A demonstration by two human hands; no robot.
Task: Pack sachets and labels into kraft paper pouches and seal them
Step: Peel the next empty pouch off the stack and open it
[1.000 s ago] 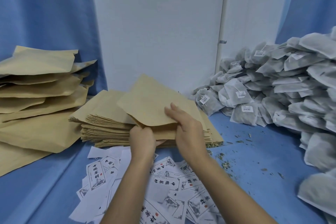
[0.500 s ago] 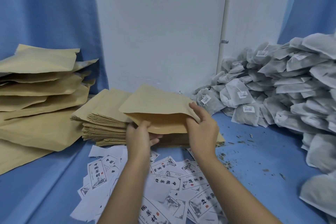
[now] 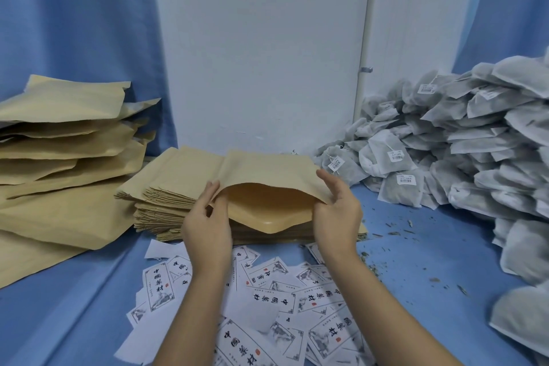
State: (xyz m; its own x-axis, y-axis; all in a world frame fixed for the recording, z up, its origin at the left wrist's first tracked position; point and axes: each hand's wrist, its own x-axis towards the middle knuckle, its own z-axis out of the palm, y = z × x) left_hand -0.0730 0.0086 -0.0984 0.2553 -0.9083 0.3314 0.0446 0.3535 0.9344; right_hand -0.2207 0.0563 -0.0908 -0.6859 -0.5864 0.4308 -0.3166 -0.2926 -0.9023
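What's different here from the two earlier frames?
The kraft pouch has tipped down nearly level and its mouth now gapes. The right hand slid from its face to its right edge; the left hand keeps its grip on the left edge. Pouch stack, labels and sachet heap unchanged.

A kraft pouch (image 3: 267, 168) gapes open above the flat stack (image 3: 166, 190) — labels (image 3: 270, 300) scattered in front, sachets (image 3: 475, 142) heaped right.

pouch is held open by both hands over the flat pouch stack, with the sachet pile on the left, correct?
No: the head view shows the sachet pile on the right. The left hand and right hand do hold the pouch open over the flat pouch stack.
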